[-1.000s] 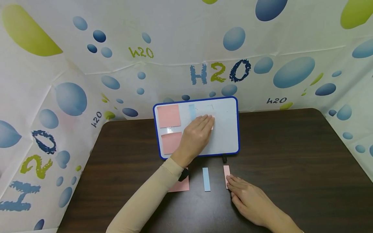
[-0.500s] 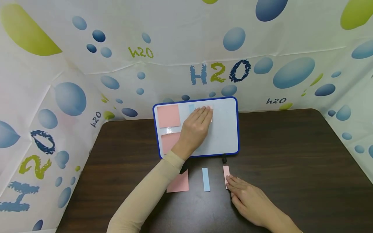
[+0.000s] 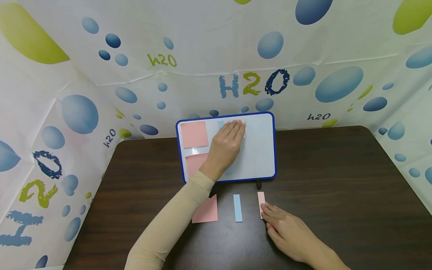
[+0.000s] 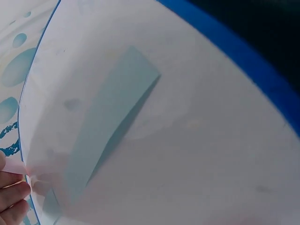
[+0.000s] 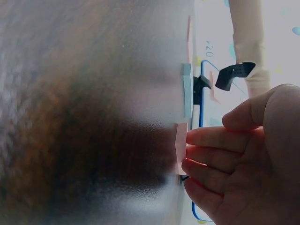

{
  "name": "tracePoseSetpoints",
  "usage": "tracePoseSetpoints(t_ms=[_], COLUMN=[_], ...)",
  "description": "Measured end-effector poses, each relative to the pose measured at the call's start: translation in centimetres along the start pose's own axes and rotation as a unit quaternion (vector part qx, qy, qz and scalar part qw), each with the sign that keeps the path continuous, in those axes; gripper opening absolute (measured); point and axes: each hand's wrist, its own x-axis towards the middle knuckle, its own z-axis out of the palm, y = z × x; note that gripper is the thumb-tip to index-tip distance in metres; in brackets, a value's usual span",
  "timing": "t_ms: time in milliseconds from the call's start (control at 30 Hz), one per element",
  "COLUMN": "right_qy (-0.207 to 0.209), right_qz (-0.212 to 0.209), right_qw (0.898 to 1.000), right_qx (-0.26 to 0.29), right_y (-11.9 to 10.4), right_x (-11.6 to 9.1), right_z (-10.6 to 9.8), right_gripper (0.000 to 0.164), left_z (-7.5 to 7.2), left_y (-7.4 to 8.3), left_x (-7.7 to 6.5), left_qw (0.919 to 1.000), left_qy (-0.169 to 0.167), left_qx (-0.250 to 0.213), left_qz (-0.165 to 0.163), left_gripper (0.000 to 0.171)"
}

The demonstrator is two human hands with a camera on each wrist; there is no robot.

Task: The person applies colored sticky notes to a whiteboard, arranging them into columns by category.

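Note:
A small whiteboard [image 3: 258, 150] with a blue frame stands tilted at the back of the table. At its upper middle, my left hand [image 3: 226, 144] holds a small pink paper strip [image 3: 243, 129], mostly covered by the fingers; the strip [image 4: 14, 166] also shows between the fingertips in the left wrist view. Just left of those fingers a blue strip [image 3: 221, 124] is on the board; lower down is another blue strip [image 4: 115, 117]. On the table, my right hand [image 3: 290, 234] rests straight fingertips against a narrow pink sticky-note pad [image 3: 261, 204].
Two pink square notes, the upper one [image 3: 194, 134] and the lower one [image 3: 195, 164], are on the board's left side. A narrow blue pad [image 3: 237, 208] and a pink square pad [image 3: 206, 210] lie on the dark table [image 3: 320, 180]. A black foot [image 3: 258, 184] sticks out below the board.
My left hand has slid up the board with the pink strip, bringing it near the top edge. The right hand stays at the narrow pink pad.

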Motion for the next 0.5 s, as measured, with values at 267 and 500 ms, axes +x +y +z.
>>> tracePoseSetpoints(t_ms=[267,500], right_qy=[-0.001,0.004], right_qz=[-0.002,-0.003], right_qw=[1.0,1.0], right_qx=[-0.001,-0.007], right_y=[0.02,-0.03], right_x=[-0.01,-0.09], right_z=[-0.05,0.08], right_gripper=[0.034,0.034], left_z=[0.48,0.74], left_y=[0.08,0.18], left_x=[-0.15,-0.28], left_qw=[1.0,0.9999], left_qy=[-0.003,-0.006], left_qx=[0.005,0.009], left_qz=[0.005,0.01], left_gripper=[0.025,0.025])
